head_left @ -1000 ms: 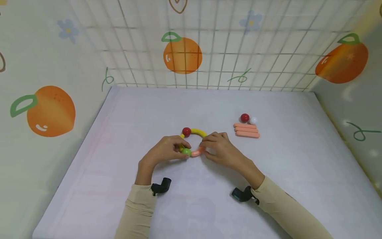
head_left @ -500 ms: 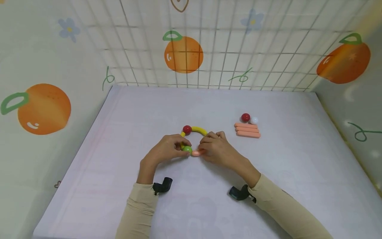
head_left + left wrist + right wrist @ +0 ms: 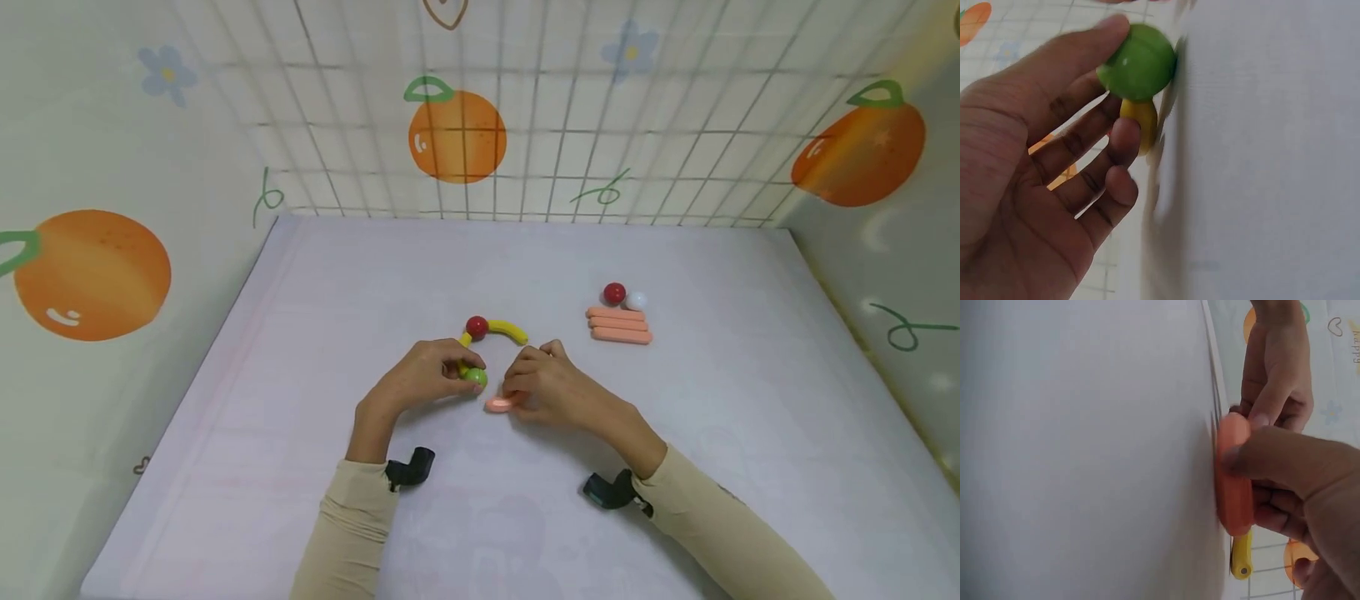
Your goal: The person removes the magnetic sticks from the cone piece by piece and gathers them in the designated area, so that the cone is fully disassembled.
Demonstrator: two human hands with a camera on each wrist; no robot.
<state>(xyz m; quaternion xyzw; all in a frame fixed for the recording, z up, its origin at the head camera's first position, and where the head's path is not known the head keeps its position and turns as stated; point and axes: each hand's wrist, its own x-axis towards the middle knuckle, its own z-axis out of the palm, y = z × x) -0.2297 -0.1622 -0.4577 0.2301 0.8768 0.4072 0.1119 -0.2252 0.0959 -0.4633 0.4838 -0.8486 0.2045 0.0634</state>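
My left hand [image 3: 418, 377] holds a green ball [image 3: 1138, 62] with the thumb against it. A yellow stick [image 3: 1141, 122] runs from the ball behind the fingers. In the head view that stick leads up to a red ball [image 3: 477, 327], from which a yellow curved stick [image 3: 508, 331] arcs to the right and ends free. To the right, my right hand [image 3: 561, 390] pinches a salmon-coloured short stick [image 3: 1235, 478] between thumb and fingers. Its left end lies apart from the green ball; the fingers cover its other end in the head view.
At the back right of the white table [image 3: 360, 283] lie several spare pieces: a red ball [image 3: 614, 293], a white ball [image 3: 636, 301] and salmon-coloured sticks [image 3: 619, 326] side by side. A patterned cloth with a grid [image 3: 562, 117] stands behind the table.
The salmon-coloured stick has come away from the green ball and moved toward the person with the right hand. The ring is now open at the right. The left hand stays nearly in place.
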